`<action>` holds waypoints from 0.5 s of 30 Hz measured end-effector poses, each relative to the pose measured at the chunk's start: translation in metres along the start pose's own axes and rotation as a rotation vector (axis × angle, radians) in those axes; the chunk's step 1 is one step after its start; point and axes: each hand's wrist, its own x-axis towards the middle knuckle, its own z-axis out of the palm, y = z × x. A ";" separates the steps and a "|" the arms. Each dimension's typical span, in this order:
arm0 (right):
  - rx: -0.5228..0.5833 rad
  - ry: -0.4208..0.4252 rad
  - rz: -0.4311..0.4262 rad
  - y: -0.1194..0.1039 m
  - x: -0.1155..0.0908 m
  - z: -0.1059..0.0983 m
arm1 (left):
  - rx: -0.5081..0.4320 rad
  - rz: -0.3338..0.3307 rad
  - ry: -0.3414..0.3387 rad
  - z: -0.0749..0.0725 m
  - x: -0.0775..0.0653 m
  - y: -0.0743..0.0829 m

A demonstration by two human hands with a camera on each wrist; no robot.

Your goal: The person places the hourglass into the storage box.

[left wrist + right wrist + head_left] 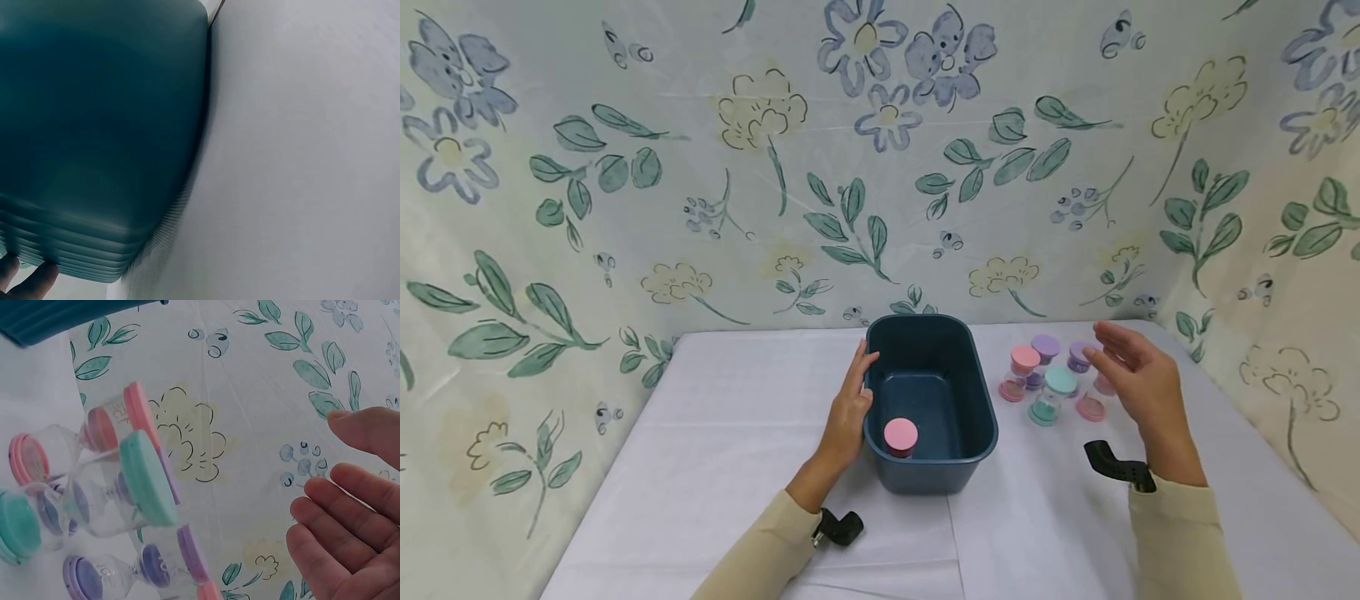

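Note:
A dark blue plastic bin point(932, 477) stands on the table. My left hand point(844, 421) rests against its left side with fingers extended; in the left wrist view, fingertips point(39, 281) touch the ribbed wall. One sand timer with a pink cap point(900, 434) is inside the bin, near its front left corner. To the bin's right, several sand timers stand close together: a teal one point(1059, 382), a pink one point(1024, 360) and purple ones point(1045, 347) among them. My right hand point(1142, 387) is held beside this group, fingers apart from the thumb, holding nothing. It partly hides a pink timer.
A white cloth point(745, 417) covers the table. Behind and at both sides hangs a curtain point(820, 275) printed with flowers and leaves. Each wrist carries a black camera mount, the right one point(1116, 468) near the cream sleeve.

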 end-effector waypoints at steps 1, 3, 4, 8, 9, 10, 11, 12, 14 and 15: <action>0.002 0.004 0.007 0.003 0.001 -0.001 | 0.004 -0.002 0.000 0.000 0.000 0.000; 0.003 0.008 0.029 0.009 0.002 -0.004 | 0.011 -0.006 -0.001 0.000 0.000 0.001; 0.003 0.008 0.043 0.011 0.003 -0.005 | 0.013 -0.005 -0.001 0.000 0.000 0.001; -0.002 0.011 0.105 0.019 0.004 -0.009 | 0.029 -0.003 0.002 0.000 0.000 0.002; -0.006 0.009 0.117 0.021 0.005 -0.010 | 0.031 -0.002 0.002 0.000 0.000 0.002; -0.012 0.008 0.127 0.022 0.005 -0.011 | 0.030 0.000 0.004 0.000 0.001 0.002; -0.014 0.006 0.132 0.023 0.006 -0.011 | 0.029 0.001 0.005 0.000 0.001 0.002; -0.020 0.003 0.140 0.024 0.006 -0.012 | 0.026 0.004 0.007 0.000 0.001 0.002; -0.022 -0.001 0.154 0.027 0.007 -0.013 | 0.020 0.004 0.009 0.000 0.000 0.002; -0.022 -0.004 0.161 0.029 0.007 -0.013 | 0.017 0.004 0.010 0.000 0.000 0.001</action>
